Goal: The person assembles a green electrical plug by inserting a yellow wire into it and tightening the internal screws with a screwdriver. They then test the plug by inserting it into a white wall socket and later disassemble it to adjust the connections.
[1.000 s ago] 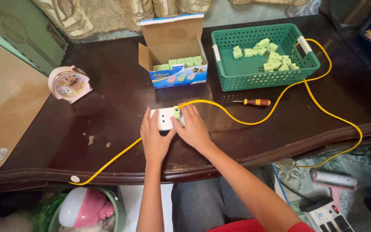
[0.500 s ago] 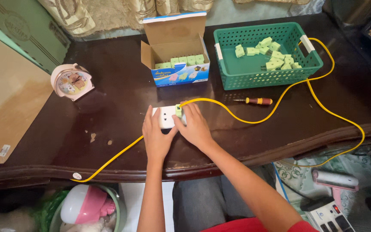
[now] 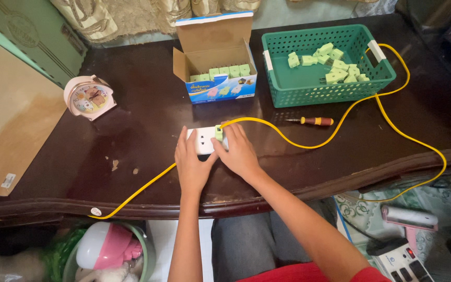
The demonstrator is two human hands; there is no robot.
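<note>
A dark, glossy wooden table (image 3: pixel 131 136) with a curved, moulded front edge fills the view, its top scuffed with a few pale marks near the left; the left hand (image 3: pixel 193 163) lies flat with fingers together, pressing on the near edge of a white socket block (image 3: pixel 200 141) at the table's middle; the right hand (image 3: pixel 241 151) is curled over the block's right end, fingertips on a small green plug (image 3: pixel 218 132) seated in it; whether it actually pinches the plug cannot be told. A yellow cable (image 3: pixel 309 143) runs from the block in a loop to the right, round the table edge, and another stretch trails off the front left. Behind stand an open cardboard box (image 3: pixel 216 62) with a row of green plugs inside, and a green plastic basket (image 3: pixel 325 65) holding a loose heap of them; a small screwdriver (image 3: pixel 313 121) lies in front of the basket; a pink alarm clock (image 3: pixel 88 97) sits at the left, beside a brown board (image 3: pixel 11 115) leaning on the edge. Patterned curtains (image 3: pixel 121 15) hang behind the table; below, by the person's knees, are a pink and white toy in a tub (image 3: pixel 108 250) and a white power strip (image 3: pixel 400 261).
</note>
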